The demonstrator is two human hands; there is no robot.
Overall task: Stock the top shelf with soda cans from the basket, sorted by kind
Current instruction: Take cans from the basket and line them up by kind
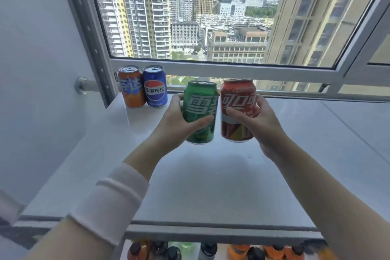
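White sleeve (109,202) nearest. Our left hand (179,118) grips the green Sprite can (200,112), right hand (257,120) the red Coca-Cola can (237,110), both above the top shelf (211,175). Placing step: next we need them down upright beside the blue Pepsi can (155,85), kinds separate

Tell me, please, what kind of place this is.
Probably a high-floor room in a city, set up like a shop. A window looks down on tower blocks, an orange can and a blue can stand on the white top shelf, and bottles sit below.
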